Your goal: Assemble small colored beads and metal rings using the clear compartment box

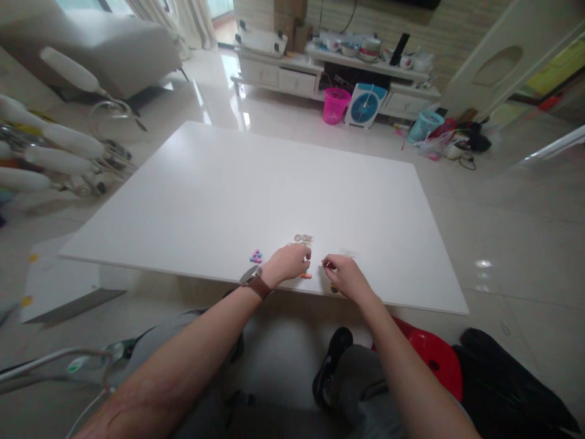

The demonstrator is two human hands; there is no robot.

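Small pink-and-blue pieces (256,256) lie left of the rings (304,238). The left hand (289,261) curls at the rings' near side, above orange pieces (306,276). Rightward of the rings, the right hand (342,272) bends over dark-and-yellow pieces (334,288). I cannot tell whether either pinches anything.

Left forearm (192,350): reaches in diagonally from the lower left.
Left hand (287,261): back upward, fingers bent, grip unclear.
Right forearm (402,350): angles in from the lower right.
Right hand (343,273): fingers curled toward the thumb, near the left hand.
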